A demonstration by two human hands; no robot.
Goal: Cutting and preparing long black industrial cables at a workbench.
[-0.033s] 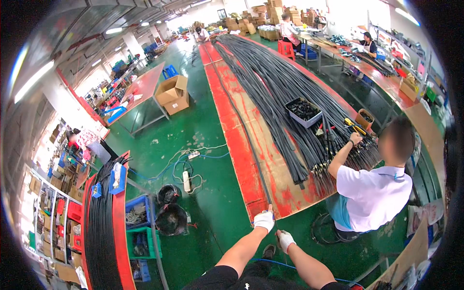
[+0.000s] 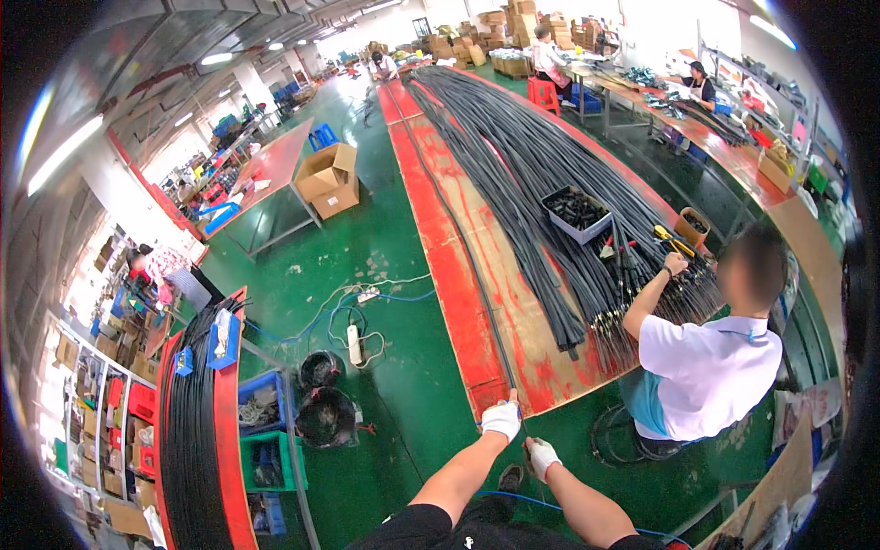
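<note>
One long black cable (image 2: pixel 483 289) lies along the left side of the red and tan table (image 2: pixel 458 353), apart from the big bundle. Its near end runs into my left hand (image 2: pixel 500 419), which wears a white glove and is closed round it at the table's front edge. Just off that edge, my right hand (image 2: pixel 544 456), also in a white glove, has its fingers pinched together. A thin dark strand shows between the two hands, seemingly the cable's end. Gloves and fingers hide most of the grip.
A large bundle of black cables (image 2: pixel 513 147) covers the table's right part. On it stands a grey bin (image 2: pixel 577 220) of black parts. A co-worker (image 2: pixel 710 357) sits at the near right corner. Black buckets (image 2: pixel 325 417) and a power strip (image 2: pixel 354 344) are on the floor.
</note>
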